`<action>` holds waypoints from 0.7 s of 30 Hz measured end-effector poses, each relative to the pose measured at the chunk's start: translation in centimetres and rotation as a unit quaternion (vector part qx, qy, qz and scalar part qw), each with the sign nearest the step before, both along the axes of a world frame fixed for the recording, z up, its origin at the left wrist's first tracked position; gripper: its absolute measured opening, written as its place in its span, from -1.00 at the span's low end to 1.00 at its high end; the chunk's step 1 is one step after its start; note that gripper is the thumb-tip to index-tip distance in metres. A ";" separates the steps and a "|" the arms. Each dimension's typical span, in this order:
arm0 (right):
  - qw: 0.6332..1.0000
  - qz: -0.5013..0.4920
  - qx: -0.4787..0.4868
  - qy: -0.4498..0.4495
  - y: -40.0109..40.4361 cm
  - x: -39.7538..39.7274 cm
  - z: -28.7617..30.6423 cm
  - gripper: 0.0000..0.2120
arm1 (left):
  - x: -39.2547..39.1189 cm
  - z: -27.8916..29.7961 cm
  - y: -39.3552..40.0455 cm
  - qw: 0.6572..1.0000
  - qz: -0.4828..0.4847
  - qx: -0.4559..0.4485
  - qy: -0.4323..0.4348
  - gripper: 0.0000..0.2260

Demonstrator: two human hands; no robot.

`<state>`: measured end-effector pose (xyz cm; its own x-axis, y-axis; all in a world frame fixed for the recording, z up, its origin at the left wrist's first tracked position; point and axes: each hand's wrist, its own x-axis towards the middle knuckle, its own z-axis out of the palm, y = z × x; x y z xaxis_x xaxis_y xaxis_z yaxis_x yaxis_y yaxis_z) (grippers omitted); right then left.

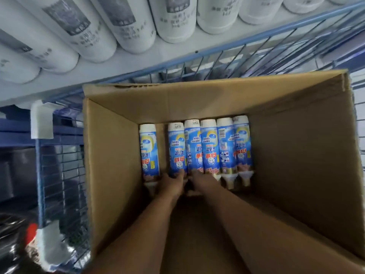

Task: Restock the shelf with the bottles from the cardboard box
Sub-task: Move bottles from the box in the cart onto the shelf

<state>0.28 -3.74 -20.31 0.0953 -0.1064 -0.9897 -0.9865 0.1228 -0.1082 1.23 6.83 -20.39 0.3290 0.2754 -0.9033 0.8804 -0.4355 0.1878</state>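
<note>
Six bottles (209, 147) lie in a row on the bottom of the cardboard box (296, 155), in the middle of the frame, so most of the restocking seems left to do. The left hand (171, 181) and right hand (201, 179) reach the necks of the second and third bottle; whether the fingers already grip, I cannot tell. The shelf (138, 64) in the upper left carries white bottles (173, 20).

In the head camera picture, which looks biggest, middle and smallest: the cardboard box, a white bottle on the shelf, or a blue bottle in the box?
1. Cardboard box, biggest.
2. White shelf bottle.
3. Blue bottle, smallest.
The white bottle is nearer the camera, so that gap is unsure.
</note>
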 end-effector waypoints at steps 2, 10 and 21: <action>0.996 -0.083 -0.005 0.005 0.6 -0.1 -1.0 -0.52 | -0.2 -1.3 0.0 0.997 0.073 -0.039 0.012 -0.29; 0.989 -0.140 -0.033 0.036 1.4 -0.9 -1.2 -0.11 | -0.3 -1.9 0.4 0.989 0.140 -0.047 -0.018 -0.34; 0.998 -0.045 0.011 -0.050 -2.8 2.3 8.1 -0.50 | 2.0 7.9 -1.7 0.997 0.049 -0.032 -0.059 -0.49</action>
<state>2.61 -6.58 -12.18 0.1855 -0.0975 -0.9778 -0.9557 0.2136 -0.2027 3.20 5.14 -12.44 0.4085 0.2546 -0.8765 0.8882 -0.3321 0.3175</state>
